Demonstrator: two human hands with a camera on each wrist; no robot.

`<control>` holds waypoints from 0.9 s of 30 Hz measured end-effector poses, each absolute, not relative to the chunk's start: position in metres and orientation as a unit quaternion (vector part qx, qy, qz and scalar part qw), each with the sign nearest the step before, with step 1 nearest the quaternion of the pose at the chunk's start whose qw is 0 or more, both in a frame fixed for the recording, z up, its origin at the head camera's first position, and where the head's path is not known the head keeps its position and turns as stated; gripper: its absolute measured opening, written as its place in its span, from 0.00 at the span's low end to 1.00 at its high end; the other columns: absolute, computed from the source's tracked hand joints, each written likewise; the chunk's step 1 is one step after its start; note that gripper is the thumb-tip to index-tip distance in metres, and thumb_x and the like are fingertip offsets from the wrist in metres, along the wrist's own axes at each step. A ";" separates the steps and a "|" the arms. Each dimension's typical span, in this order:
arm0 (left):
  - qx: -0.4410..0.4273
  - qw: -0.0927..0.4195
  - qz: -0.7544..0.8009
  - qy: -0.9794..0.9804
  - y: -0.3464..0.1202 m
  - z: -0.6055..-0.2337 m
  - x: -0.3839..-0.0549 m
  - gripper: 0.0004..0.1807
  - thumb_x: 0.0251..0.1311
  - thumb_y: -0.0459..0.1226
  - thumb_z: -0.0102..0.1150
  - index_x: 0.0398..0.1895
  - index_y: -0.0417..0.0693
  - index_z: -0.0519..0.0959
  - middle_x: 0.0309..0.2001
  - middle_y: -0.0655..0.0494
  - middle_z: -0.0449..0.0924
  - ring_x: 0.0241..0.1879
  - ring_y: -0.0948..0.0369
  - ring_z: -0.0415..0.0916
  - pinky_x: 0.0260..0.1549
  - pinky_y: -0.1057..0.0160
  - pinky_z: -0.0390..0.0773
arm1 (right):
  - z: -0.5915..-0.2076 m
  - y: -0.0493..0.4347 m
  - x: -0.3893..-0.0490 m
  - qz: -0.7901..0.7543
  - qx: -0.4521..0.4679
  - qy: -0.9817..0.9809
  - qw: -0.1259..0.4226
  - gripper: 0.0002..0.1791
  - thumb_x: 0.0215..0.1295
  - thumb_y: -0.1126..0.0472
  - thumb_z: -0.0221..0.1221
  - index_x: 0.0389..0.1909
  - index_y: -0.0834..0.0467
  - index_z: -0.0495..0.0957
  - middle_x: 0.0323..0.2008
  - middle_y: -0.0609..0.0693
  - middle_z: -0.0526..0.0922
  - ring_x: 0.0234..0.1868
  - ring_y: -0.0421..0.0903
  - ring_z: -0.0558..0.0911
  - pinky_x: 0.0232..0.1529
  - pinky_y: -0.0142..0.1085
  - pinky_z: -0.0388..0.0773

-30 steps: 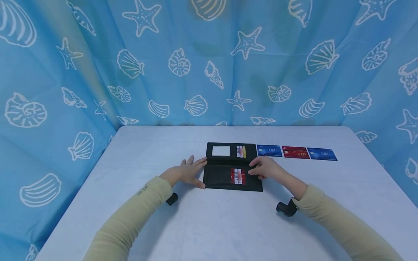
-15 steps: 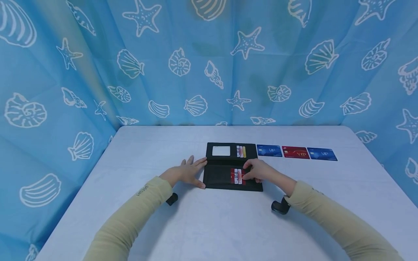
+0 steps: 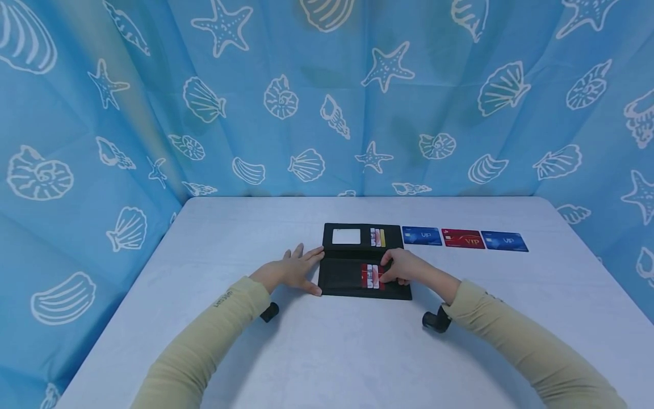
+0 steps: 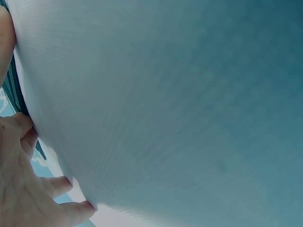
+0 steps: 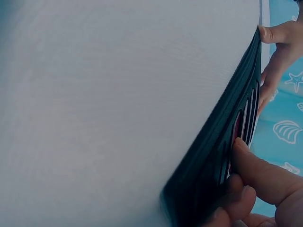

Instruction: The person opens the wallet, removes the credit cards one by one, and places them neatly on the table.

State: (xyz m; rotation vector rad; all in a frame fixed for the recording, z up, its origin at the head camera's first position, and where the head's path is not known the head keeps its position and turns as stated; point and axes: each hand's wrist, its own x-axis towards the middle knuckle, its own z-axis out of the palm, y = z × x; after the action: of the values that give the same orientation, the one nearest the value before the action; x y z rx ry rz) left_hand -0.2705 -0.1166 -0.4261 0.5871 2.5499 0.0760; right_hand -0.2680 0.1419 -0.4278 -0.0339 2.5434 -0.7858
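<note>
An opened black wallet point(image 3: 341, 275) lies flat on the table, its upper panel bearing a white window point(image 3: 346, 236) and several card edges. My left hand point(image 3: 292, 271) is spread beside the wallet, with fingertips and thumb touching its left edge. On the lower panel, my right hand point(image 3: 403, 267) pinches the rightmost red card point(image 3: 381, 284) in the slots between thumb and index finger. The right wrist view shows the thumb point(image 5: 255, 163) against that red edge, the other fingers curled. How far the card sits in its slot is hidden by the hand.
To the right of the wallet, a blue VIP card point(image 3: 421, 236), a red VIP card point(image 3: 462, 238) and another blue VIP card point(image 3: 504, 241) lie in a row. A blue shell-patterned curtain point(image 3: 306, 113) surrounds the white table point(image 3: 332, 352).
Over the first half second my right hand moved left from the wallet's right edge to the red card in the lower panel. Since then it barely moves. My left hand keeps its place.
</note>
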 end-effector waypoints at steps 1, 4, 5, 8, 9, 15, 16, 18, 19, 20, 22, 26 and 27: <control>0.216 0.260 0.028 0.941 -0.117 -0.426 -0.270 0.55 0.47 0.61 0.60 0.73 0.56 0.42 0.73 0.63 0.31 0.71 0.46 0.26 0.65 0.42 0.35 | -0.428 0.142 -0.268 -0.286 -0.013 0.928 0.238 0.20 0.53 0.61 0.65 0.46 0.61 0.71 0.29 0.54 0.73 0.19 0.43 0.70 0.21 0.28 0.72; 0.216 0.261 0.029 0.940 -0.117 -0.426 -0.270 0.55 0.47 0.61 0.60 0.73 0.56 0.42 0.73 0.63 0.30 0.71 0.46 0.25 0.65 0.42 0.35 | -0.428 0.142 -0.268 -0.292 -0.011 0.926 0.239 0.19 0.53 0.61 0.65 0.44 0.61 0.71 0.30 0.54 0.74 0.22 0.44 0.72 0.24 0.29 0.74; 0.216 0.262 0.030 0.940 -0.117 -0.426 -0.270 0.55 0.47 0.61 0.60 0.73 0.56 0.42 0.73 0.63 0.30 0.71 0.46 0.25 0.65 0.42 0.35 | -0.428 0.141 -0.268 -0.297 -0.010 0.924 0.240 0.18 0.54 0.62 0.65 0.43 0.61 0.71 0.31 0.54 0.74 0.23 0.45 0.72 0.25 0.30 0.75; 0.218 0.261 0.030 0.940 -0.117 -0.426 -0.270 0.55 0.47 0.61 0.60 0.73 0.56 0.42 0.73 0.63 0.31 0.71 0.46 0.25 0.65 0.42 0.35 | -0.427 0.140 -0.267 -0.314 -0.006 0.918 0.242 0.16 0.55 0.64 0.64 0.42 0.63 0.71 0.32 0.54 0.75 0.27 0.46 0.75 0.30 0.33 0.78; 0.218 0.261 0.030 0.940 -0.117 -0.426 -0.270 0.55 0.47 0.61 0.60 0.73 0.56 0.41 0.73 0.63 0.31 0.71 0.46 0.26 0.65 0.42 0.36 | -0.426 0.139 -0.266 -0.322 -0.004 0.915 0.242 0.16 0.55 0.65 0.63 0.42 0.63 0.71 0.32 0.55 0.76 0.28 0.46 0.76 0.31 0.34 0.79; 0.214 0.261 0.024 0.941 -0.117 -0.426 -0.271 0.55 0.47 0.61 0.60 0.73 0.56 0.41 0.73 0.63 0.30 0.71 0.46 0.26 0.65 0.42 0.36 | -0.424 0.137 -0.263 -0.356 0.005 0.905 0.232 0.13 0.58 0.67 0.60 0.42 0.66 0.71 0.35 0.57 0.77 0.29 0.45 0.79 0.34 0.36 0.80; 0.213 0.261 0.024 0.941 -0.117 -0.426 -0.271 0.55 0.47 0.61 0.60 0.73 0.57 0.41 0.73 0.63 0.30 0.71 0.46 0.26 0.65 0.42 0.36 | -0.425 0.137 -0.263 -0.360 0.007 0.904 0.230 0.13 0.58 0.67 0.59 0.42 0.66 0.71 0.35 0.57 0.77 0.28 0.45 0.79 0.33 0.35 0.80; 0.213 0.261 0.024 0.941 -0.117 -0.427 -0.271 0.55 0.47 0.61 0.60 0.73 0.57 0.41 0.73 0.63 0.30 0.71 0.46 0.26 0.65 0.42 0.35 | -0.426 0.137 -0.262 -0.366 0.010 0.903 0.223 0.11 0.58 0.67 0.59 0.41 0.66 0.72 0.34 0.57 0.78 0.27 0.45 0.79 0.32 0.35 0.80; 0.213 0.260 0.023 0.941 -0.117 -0.427 -0.271 0.55 0.47 0.61 0.60 0.73 0.57 0.41 0.73 0.63 0.30 0.71 0.46 0.26 0.65 0.42 0.36 | -0.426 0.137 -0.261 -0.369 0.013 0.903 0.221 0.11 0.58 0.67 0.59 0.41 0.66 0.72 0.34 0.57 0.78 0.26 0.44 0.79 0.31 0.34 0.80; 0.214 0.260 0.023 0.941 -0.117 -0.427 -0.271 0.55 0.47 0.61 0.60 0.73 0.56 0.41 0.73 0.63 0.30 0.71 0.46 0.26 0.65 0.42 0.36 | -0.426 0.137 -0.262 -0.371 0.016 0.902 0.220 0.11 0.58 0.66 0.59 0.41 0.66 0.72 0.34 0.57 0.78 0.25 0.44 0.79 0.30 0.34 0.80; 0.215 0.260 0.023 0.941 -0.117 -0.427 -0.271 0.55 0.47 0.61 0.59 0.73 0.56 0.41 0.73 0.63 0.30 0.71 0.46 0.26 0.65 0.42 0.36 | -0.427 0.137 -0.262 -0.377 0.020 0.900 0.220 0.12 0.59 0.66 0.59 0.42 0.66 0.72 0.34 0.57 0.78 0.24 0.44 0.79 0.29 0.33 0.80; 0.215 0.260 0.024 0.941 -0.116 -0.426 -0.270 0.55 0.47 0.61 0.59 0.73 0.56 0.41 0.73 0.63 0.30 0.71 0.46 0.25 0.65 0.42 0.36 | -0.427 0.138 -0.261 -0.393 0.031 0.890 0.228 0.17 0.58 0.66 0.59 0.47 0.66 0.70 0.32 0.56 0.78 0.20 0.43 0.78 0.26 0.32 0.79; 0.214 0.260 0.024 0.941 -0.116 -0.425 -0.270 0.55 0.47 0.61 0.59 0.73 0.56 0.41 0.73 0.63 0.30 0.71 0.46 0.25 0.65 0.42 0.36 | -0.427 0.138 -0.261 -0.396 0.031 0.888 0.232 0.18 0.58 0.66 0.59 0.49 0.66 0.69 0.31 0.56 0.78 0.20 0.43 0.77 0.26 0.31 0.79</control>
State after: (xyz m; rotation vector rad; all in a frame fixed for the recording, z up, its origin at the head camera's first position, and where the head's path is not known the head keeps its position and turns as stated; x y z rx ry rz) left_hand -0.2701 -0.1158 -0.4255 0.5805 2.5487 0.0638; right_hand -0.2609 0.1384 -0.4274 0.0843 2.4395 -1.0891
